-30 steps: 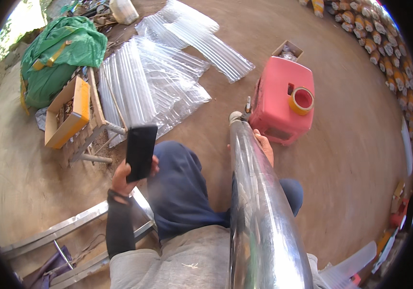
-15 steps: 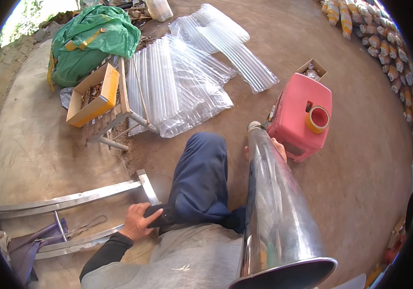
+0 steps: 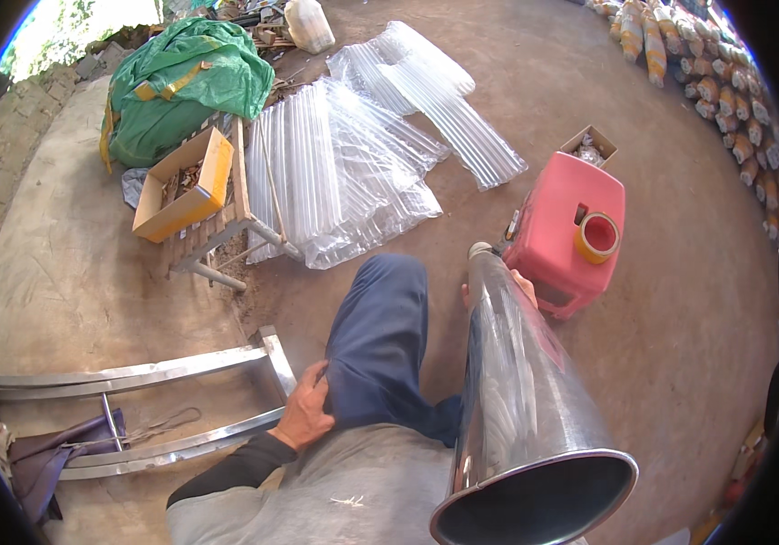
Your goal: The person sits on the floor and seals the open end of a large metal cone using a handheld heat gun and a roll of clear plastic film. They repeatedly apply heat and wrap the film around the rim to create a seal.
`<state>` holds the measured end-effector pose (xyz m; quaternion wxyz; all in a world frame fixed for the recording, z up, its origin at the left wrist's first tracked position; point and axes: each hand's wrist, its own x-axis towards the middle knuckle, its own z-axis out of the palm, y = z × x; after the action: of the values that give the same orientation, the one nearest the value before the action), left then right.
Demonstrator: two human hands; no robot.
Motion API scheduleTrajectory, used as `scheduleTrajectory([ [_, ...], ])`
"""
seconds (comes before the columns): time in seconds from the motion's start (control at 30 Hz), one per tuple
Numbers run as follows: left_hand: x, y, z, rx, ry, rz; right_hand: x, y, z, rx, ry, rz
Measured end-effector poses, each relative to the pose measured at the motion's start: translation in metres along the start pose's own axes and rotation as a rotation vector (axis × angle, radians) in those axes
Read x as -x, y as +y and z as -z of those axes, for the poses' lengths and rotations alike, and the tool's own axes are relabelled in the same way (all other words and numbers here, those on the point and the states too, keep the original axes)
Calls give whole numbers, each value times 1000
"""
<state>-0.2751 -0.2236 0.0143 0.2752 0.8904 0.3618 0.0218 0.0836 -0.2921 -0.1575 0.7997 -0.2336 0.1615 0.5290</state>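
My left hand (image 3: 306, 411) is at the side of my dark blue trousers (image 3: 379, 336), by the hip. Its bent fingers grip the trouser cloth there; whatever else may lie under them is hidden. My right hand (image 3: 524, 287) holds a large shiny metal funnel (image 3: 530, 391) near its narrow end. Most of that hand is behind the metal, and only some fingers show at either side. The funnel's wide, dark mouth faces toward me at the bottom, while its narrow tip points away, close to a pink plastic stool (image 3: 580, 195).
A roll of tape (image 3: 597, 238) lies on the stool, with a small carton (image 3: 589, 145) behind. Clear corrugated plastic sheets (image 3: 344, 173) cover the floor ahead. A metal frame (image 3: 135, 374) is at left, beyond it a slatted bench with an open box (image 3: 185, 195). Wrapped bundles (image 3: 734, 109) are stacked far right.
The black phone-like object in my left hand has gone out of sight. That hand has moved right and up against my trousers. The funnel's mouth has tilted further into view.
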Motion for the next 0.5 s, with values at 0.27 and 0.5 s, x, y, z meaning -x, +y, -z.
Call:
scheduleTrajectory([
  [0.27, 1, -25, 36, -368, -227, -454, 37, 0, -52, 37, 5, 43],
  [0.5, 1, -21, -24, -252, -73, -403, 44, 6, -55, 115, -125, 130],
])
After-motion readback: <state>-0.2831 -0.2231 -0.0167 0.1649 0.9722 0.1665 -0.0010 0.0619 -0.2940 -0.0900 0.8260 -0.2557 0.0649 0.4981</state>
